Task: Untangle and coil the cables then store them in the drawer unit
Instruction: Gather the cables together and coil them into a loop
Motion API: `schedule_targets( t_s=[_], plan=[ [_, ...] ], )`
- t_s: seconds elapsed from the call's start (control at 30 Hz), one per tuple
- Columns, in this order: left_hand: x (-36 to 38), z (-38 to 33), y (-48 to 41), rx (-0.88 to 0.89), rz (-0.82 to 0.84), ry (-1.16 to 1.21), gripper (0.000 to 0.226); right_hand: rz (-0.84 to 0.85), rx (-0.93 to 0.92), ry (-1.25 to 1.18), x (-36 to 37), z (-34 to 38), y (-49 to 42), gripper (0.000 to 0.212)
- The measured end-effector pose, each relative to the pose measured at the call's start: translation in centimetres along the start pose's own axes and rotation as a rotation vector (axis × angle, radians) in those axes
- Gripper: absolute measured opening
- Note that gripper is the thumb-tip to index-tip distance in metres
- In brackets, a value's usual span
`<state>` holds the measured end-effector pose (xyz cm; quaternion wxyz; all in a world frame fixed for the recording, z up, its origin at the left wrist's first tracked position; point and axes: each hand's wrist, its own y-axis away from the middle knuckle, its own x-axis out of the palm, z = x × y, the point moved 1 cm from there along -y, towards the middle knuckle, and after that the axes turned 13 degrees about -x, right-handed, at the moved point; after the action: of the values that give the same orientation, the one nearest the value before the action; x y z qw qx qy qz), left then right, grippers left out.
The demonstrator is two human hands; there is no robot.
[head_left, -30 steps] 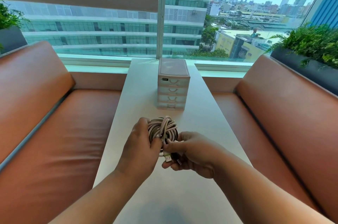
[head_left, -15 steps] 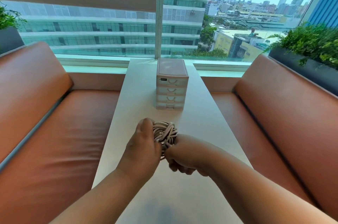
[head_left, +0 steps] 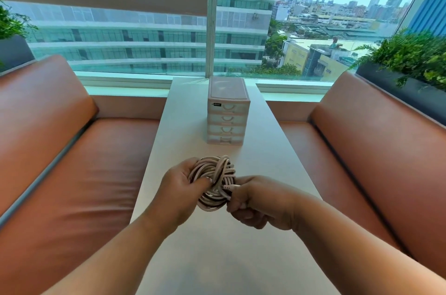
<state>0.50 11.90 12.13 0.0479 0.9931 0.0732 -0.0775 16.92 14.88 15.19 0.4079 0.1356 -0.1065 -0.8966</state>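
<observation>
1. Your left hand [head_left: 179,188] is clamped on the left side of a rounded bundle of pale pinkish-beige cables [head_left: 213,181], thumb pressed across the front loops and fingers curled behind it.
2. Your right hand [head_left: 260,200] is closed around the bundle's right edge, pinching a pale cable end [head_left: 230,187] that sticks out toward the left between your thumb and fingers.
3. The bundle is held between both hands just above the near-middle part of the long white table [head_left: 183,126]; whether its underside touches the tabletop, you cannot tell.
4. The loops cross one another in several directions, with darker strands showing in the gaps.
5. Farther along the table, well apart from your hands, stands the small pale pink plastic drawer unit [head_left: 228,111], upright, with four stacked drawers, all pushed in.
6. A small dark label [head_left: 216,104] sits on the left of the top drawer front.
7. Orange-brown leather bench seats [head_left: 84,162] flank the table to the left and right.
8. Green plants in a dark planter [head_left: 410,70] sit behind the right backrest, by the big window [head_left: 144,36].
</observation>
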Motion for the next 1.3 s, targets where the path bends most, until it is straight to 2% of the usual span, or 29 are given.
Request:
schedule_targets(
  t_s=[0.1, 0.17, 0.23, 0.3, 0.37, 0.53, 0.67, 0.73, 0.77, 0.87, 0.93, 1.1, 1.23, 1.3],
  plan=[
    [1.1, -0.3, 0.3, -0.059, -0.002, 0.226, 0.028, -0.008, 0.016, -0.086, 0.2, -0.4, -0.1, 0.022],
    [1.6, -0.3, 0.3, -0.006, -0.096, 0.107, 0.023, -0.029, 0.046, -0.048, 0.2, -0.7, -0.4, 0.021],
    [2.1, 0.0, 0.4, 0.060, -0.190, -0.110, 0.014, -0.046, 0.095, 0.062, 0.1, -0.9, -0.8, 0.015],
    [2.5, 0.1, 0.6, 0.084, -0.230, -0.260, 0.008, -0.005, 0.139, 0.155, 0.1, -1.0, -1.1, 0.012],
    [2.5, 0.3, 0.7, 0.099, -0.232, -0.361, 0.012, 0.065, 0.171, 0.189, 0.0, -1.0, -1.2, 0.008],
    [2.3, 0.3, 0.9, 0.188, -0.240, -0.532, 0.021, 0.199, 0.175, 0.063, -0.7, -0.9, -0.9, 0.003],
    [2.7, 0.1, 1.0, 0.181, -0.213, -0.523, 0.019, 0.131, 0.157, -0.095, -0.3, -1.2, -1.4, 0.007],
    [2.7, 0.2, 0.9, 0.142, -0.182, -0.445, 0.014, 0.070, 0.166, -0.138, 0.0, -1.5, -1.6, 0.033],
    [2.6, 0.2, 0.9, 0.112, -0.157, -0.381, 0.011, 0.053, 0.164, -0.142, 0.0, -1.6, -1.5, 0.038],
    [2.0, 0.3, 0.6, 0.048, -0.043, -0.189, 0.011, 0.043, 0.117, -0.114, -0.2, -1.3, -1.1, 0.030],
    [1.1, 0.2, 0.3, 0.023, 0.082, -0.066, 0.015, 0.076, 0.070, -0.128, -0.5, -1.4, -0.6, 0.032],
    [-0.6, 0.3, 0.1, -0.081, 0.365, 0.287, 0.024, 0.182, -0.017, -0.304, -0.1, -1.5, 0.5, 0.028],
    [-0.1, 0.2, 0.3, -0.112, 0.429, 0.469, 0.030, 0.145, -0.074, -0.393, 0.7, -1.6, 0.4, 0.033],
    [0.2, 0.1, 0.3, -0.154, 0.398, 0.524, 0.052, 0.105, -0.086, -0.384, 1.3, -1.6, 0.3, 0.035]
  ],
)
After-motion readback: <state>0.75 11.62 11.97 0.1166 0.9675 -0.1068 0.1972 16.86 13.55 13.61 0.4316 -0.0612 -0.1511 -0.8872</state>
